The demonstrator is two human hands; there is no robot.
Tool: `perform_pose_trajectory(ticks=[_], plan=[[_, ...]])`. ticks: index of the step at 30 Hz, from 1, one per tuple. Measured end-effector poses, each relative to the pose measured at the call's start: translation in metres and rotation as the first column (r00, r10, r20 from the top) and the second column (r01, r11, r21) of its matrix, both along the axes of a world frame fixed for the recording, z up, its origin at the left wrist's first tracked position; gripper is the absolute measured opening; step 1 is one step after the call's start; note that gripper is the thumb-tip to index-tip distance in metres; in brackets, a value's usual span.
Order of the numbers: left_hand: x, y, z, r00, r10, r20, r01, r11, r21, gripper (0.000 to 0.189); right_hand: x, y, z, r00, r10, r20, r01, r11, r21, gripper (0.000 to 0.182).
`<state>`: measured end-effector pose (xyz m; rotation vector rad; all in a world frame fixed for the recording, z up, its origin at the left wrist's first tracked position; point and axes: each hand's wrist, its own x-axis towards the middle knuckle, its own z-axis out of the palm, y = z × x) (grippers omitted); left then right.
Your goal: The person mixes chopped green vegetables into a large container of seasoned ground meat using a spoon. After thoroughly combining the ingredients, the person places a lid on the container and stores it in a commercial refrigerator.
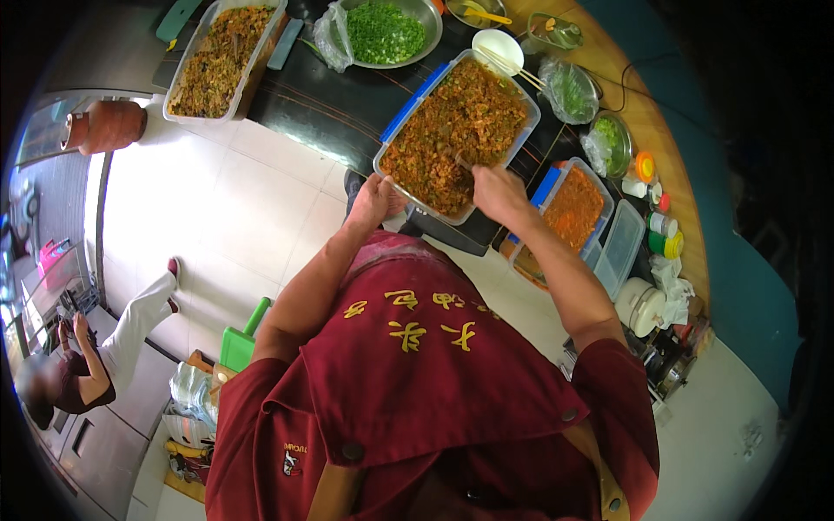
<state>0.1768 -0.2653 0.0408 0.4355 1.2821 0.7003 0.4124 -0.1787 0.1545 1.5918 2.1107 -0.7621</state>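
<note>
A clear plastic container [529, 132] with a blue side clip [414, 103] sits at the table's near edge, full of reddish-brown chopped filling [449, 124] flecked with green. My left hand [371, 202] grips its near left corner. In my right hand [500, 195] is the handle of a spoon-like utensil [464, 161], whose working end is sunk in the filling and hidden. Close beyond my right forearm stands a second blue-clipped container [607, 207] of orange-red mixture [575, 205].
Chopped scallions fill a metal bowl [435, 29]. Another filled plastic container [172, 107] stands far left. A white bowl [498, 47] with chopsticks [511, 67] touches the main container. Jars [663, 225] line the right. A person [85, 378] stands left near a gas cylinder [120, 126].
</note>
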Motion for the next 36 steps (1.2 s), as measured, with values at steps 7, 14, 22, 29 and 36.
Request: perform_pose_trajectory(ticks=[7,14,22,29,36], plan=[[-0.001,0.005,0.000,0.998,-0.058,0.009,0.058,0.998,0.013,0.033,-0.042,0.049,-0.078,0.999,-0.047,-0.017,0.049,0.983,0.176,0.020],[-0.003,0.003,0.003,1.000,-0.017,0.004,0.017,1.000,0.006,0.033,-0.004,0.026,0.002,0.999,0.037,0.029,-0.039,0.998,0.054,0.019],[-0.008,0.010,-0.002,0.997,-0.077,0.026,0.078,0.997,-0.018,0.034,-0.054,0.038,-0.078,0.999,-0.018,-0.049,0.024,0.991,0.128,0.024],[-0.004,0.003,0.001,0.998,-0.029,0.057,0.029,1.000,0.003,0.037,-0.009,0.035,0.019,0.994,-0.099,-0.035,0.103,0.986,0.128,0.017],[-0.006,0.009,-0.006,0.996,-0.072,0.049,0.073,0.997,-0.018,0.035,-0.042,0.017,-0.083,0.996,0.006,-0.092,0.014,0.976,0.215,0.017]])
